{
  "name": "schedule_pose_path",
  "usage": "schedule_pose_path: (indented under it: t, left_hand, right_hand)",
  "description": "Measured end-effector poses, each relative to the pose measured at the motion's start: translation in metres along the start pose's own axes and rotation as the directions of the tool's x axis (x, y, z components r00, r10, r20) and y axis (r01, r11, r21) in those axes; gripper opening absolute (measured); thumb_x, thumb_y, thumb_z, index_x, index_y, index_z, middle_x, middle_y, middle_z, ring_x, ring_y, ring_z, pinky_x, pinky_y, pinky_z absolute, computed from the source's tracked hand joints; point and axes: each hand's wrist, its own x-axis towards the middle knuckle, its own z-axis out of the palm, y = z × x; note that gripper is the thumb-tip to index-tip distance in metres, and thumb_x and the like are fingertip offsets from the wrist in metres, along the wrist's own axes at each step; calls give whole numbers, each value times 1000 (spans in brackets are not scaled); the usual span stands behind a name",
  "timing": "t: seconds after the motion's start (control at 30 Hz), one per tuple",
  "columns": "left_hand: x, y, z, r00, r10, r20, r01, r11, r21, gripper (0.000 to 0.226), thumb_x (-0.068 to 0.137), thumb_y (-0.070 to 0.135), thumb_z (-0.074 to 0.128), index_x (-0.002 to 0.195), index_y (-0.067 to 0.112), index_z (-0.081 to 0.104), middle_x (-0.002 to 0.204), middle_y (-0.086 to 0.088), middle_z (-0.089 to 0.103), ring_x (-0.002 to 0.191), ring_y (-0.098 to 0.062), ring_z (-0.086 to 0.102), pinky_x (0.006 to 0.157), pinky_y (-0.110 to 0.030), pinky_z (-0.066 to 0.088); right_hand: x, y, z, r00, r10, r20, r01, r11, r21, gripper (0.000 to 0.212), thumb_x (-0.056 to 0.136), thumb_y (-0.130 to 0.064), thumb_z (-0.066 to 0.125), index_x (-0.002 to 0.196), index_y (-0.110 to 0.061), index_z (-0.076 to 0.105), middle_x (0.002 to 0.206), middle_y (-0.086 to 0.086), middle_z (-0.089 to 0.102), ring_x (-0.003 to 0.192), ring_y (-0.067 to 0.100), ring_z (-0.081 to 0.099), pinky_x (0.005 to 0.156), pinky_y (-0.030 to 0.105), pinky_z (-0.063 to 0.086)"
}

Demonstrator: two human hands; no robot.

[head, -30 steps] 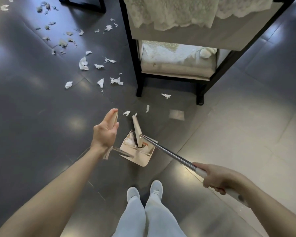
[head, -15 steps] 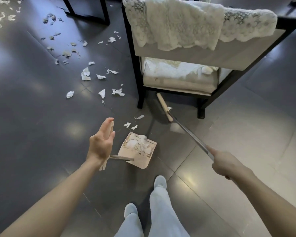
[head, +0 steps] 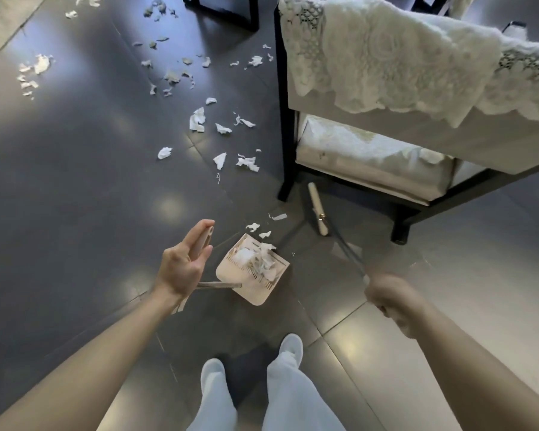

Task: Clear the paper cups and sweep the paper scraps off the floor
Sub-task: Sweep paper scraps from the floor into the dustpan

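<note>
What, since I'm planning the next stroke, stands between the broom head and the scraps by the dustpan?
Nothing visible: only bare floor lies between the broom head and the scraps before the dustpan. The chair leg stands off that path.

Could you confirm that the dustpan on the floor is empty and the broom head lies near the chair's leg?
Not quite: the head view shows the dustpan holds a heap of paper scraps. The broom head does lie near the chair's leg.
</note>
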Motion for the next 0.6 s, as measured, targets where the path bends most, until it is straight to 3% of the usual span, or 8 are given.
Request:
schedule_pose_path:
  t: [0.03,0.1,0.23,0.37,0.43,0.6]
  left_hand:
    - [1,-3,-2,1000,-2,2,2,1000,-14,75,88,-11,55,111,60,55,122,16,55,106,22,48,94,0,34]
    - [0,-8,-8,1000,-6,13,6,1000,-17,79,89,-10,55,105,67,53,120,20,56,108,21,49,95,-2,35]
    - [-2,-14,-29,1000,-22,9,22,999,-32,57,89,-11,54,117,38,53,127,3,55,104,24,48,92,1,34]
    - [-3,-32,-67,1000,-11,29,12,999,-30,46,90,-11,53,129,14,54,126,4,54,99,28,47,85,6,33]
    - [-1,-42,-90,998,-7,58,7,1000,-14,47,90,-9,53,126,22,55,126,6,54,105,24,47,86,6,32]
    - [10,-69,-147,981,-5,193,15,999,-49,71,91,-5,53,101,65,55,126,15,55,112,18,49,95,-1,33]
  right_hand:
    - [-6,-2,6,1000,-7,27,7,1000,15,41,96,-7,34,135,-17,45,83,7,52,55,15,39,40,19,27]
    - [-19,-10,18,995,-29,99,32,999,-23,45,96,-9,34,139,-20,42,74,6,50,49,14,39,37,19,28]
    - [-40,-36,45,981,-65,183,83,992,-93,63,89,-6,33,148,-29,30,71,4,50,46,16,46,39,22,36]
    - [-71,-64,76,985,-76,154,96,987,-128,80,76,3,32,147,-32,32,85,9,57,52,19,51,38,22,38]
    - [-85,-74,91,992,-65,107,76,992,-100,80,75,2,30,147,-34,32,93,13,61,51,21,52,39,23,40]
    - [-124,-97,133,1000,11,-3,-11,999,-45,79,81,1,28,150,-38,23,91,11,57,49,21,51,37,23,41]
